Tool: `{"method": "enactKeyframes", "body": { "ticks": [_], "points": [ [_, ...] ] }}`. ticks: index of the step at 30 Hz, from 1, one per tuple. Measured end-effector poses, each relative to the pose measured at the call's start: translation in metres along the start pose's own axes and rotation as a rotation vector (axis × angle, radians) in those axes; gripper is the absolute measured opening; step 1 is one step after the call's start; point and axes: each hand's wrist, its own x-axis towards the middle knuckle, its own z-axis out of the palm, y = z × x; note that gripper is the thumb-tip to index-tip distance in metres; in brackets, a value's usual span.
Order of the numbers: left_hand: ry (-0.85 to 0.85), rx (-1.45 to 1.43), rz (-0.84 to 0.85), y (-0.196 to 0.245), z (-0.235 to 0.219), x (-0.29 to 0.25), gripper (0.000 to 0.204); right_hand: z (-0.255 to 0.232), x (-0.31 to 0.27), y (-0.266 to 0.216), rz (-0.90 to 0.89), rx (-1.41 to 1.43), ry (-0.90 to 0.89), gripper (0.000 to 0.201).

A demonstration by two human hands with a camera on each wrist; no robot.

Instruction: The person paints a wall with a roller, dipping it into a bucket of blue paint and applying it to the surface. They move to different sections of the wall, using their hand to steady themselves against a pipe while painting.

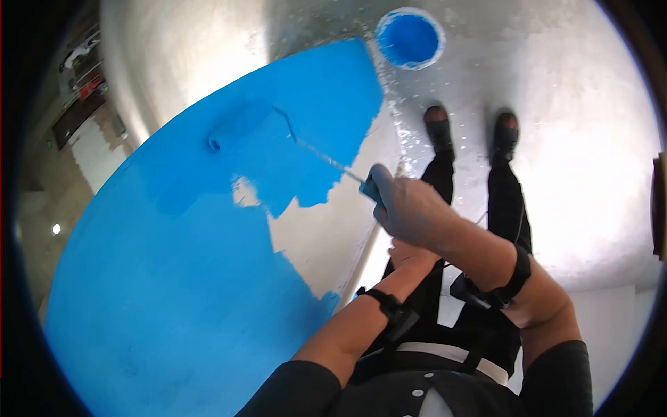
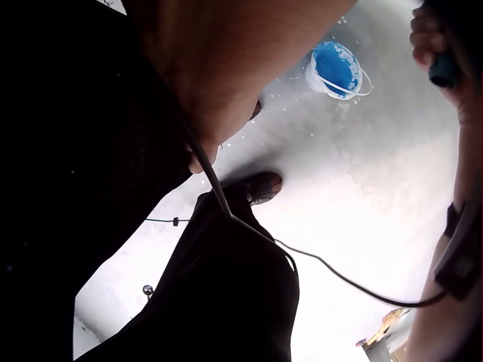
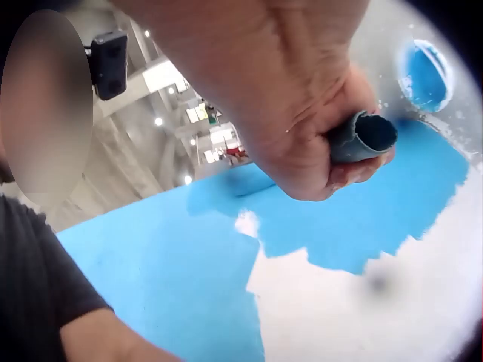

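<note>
My right hand [image 1: 417, 212] grips the handle of a paint roller [image 1: 326, 160], fingers curled round it. The roller's thin wire frame reaches up and left to its blue-coated sleeve [image 1: 240, 128], which lies against a large curved panel [image 1: 174, 278]. In the right wrist view the handle's hollow end [image 3: 362, 139] sticks out of the fist. Much of the panel is blue, with a bare whitish patch [image 1: 319, 236] toward my body and a small bare spot beside the blue. My left hand [image 1: 411, 254] hangs low beneath the right forearm, partly hidden, with no object seen in it.
A white-rimmed bucket of blue paint [image 1: 410, 38] stands on the grey floor beyond the panel's far tip. My shoes [image 1: 507, 132] are on the paint-spotted floor right of the panel. A cable [image 2: 339, 280] runs between the wrist straps.
</note>
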Motion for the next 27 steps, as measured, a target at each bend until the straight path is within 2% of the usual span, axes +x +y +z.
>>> {"method": "enactKeyframes", "body": {
  "ticks": [1,3,4,5,9,13,15,16,18,19,21,25,27],
  "points": [
    [-0.096,-0.033,-0.046,0.017,-0.038,-0.019,0.08,0.001,-0.008,0.011,0.032,0.111,-0.016,0.031],
    [0.005,0.1,0.011,-0.001,0.01,0.009,0.089,-0.001,-0.023,0.028,0.224,0.148,0.038,0.037],
    [-0.004,0.169,0.015,0.002,0.011,0.006,0.092,-0.001,-0.024,0.039,0.351,0.095,0.088,0.041],
    [-0.011,0.239,0.014,0.0,0.009,0.004,0.095,-0.002,-0.021,0.051,0.36,0.037,0.176,0.041],
    [-0.013,0.226,0.026,-0.006,0.012,0.006,0.098,-0.035,0.04,0.082,0.631,-0.1,0.203,0.04],
    [-0.076,0.189,0.021,-0.007,0.003,0.007,0.098,-0.046,0.114,0.117,0.609,-0.119,0.315,0.04],
    [-0.081,0.164,0.018,-0.01,0.002,0.008,0.099,-0.051,0.146,0.13,0.682,-0.107,0.417,0.032],
    [-0.073,0.147,0.016,-0.012,0.001,0.009,0.1,-0.054,0.161,0.139,0.683,-0.119,0.41,0.032],
    [-0.056,0.123,0.031,-0.016,0.0,0.012,0.1,-0.062,0.186,0.16,0.739,-0.024,0.26,0.024],
    [-0.035,0.115,0.039,-0.018,-0.002,0.012,0.1,-0.065,0.196,0.17,0.74,-0.032,0.251,0.024],
    [-0.018,0.079,0.046,-0.017,-0.011,0.014,0.099,-0.071,0.216,0.183,0.642,-0.34,0.045,0.021],
    [0.036,0.015,0.096,-0.024,-0.017,0.018,0.097,-0.069,0.223,0.193,0.707,-0.484,-0.051,0.022],
    [0.047,0.032,0.108,-0.023,-0.017,0.016,0.096,-0.061,0.204,0.187,0.731,-0.284,0.293,0.024]
  ]
}}
